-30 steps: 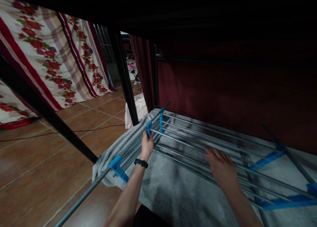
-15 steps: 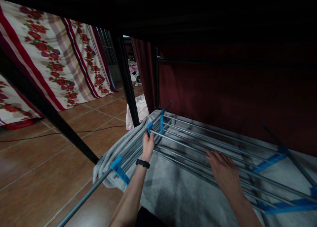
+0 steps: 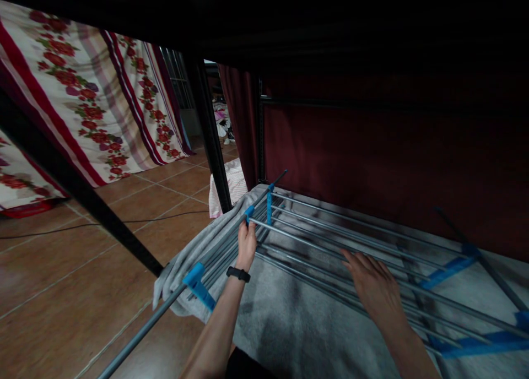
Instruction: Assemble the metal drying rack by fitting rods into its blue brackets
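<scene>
A folded metal drying rack [image 3: 314, 238] with grey rods and blue plastic joints lies flat on a grey blanket [image 3: 289, 324] under a dark bed frame. My left hand [image 3: 247, 242], with a black band on the wrist, is closed round the rack's left side rail beside a blue joint [image 3: 249, 212]. My right hand [image 3: 374, 285] lies flat on the rods near the middle of the rack, fingers stretched and apart, holding nothing.
A black bed post [image 3: 209, 134] stands just left of the rack; a slanted black bar [image 3: 74, 186] crosses the brown tiled floor [image 3: 82, 280]. A floral sheet [image 3: 82, 98] hangs at left. A dark red curtain [image 3: 372, 153] backs the rack. A pink cloth [image 3: 231, 183] lies by the post.
Both hands keep their places on the rack; the view has shifted very slightly. Nothing else has visibly moved.
</scene>
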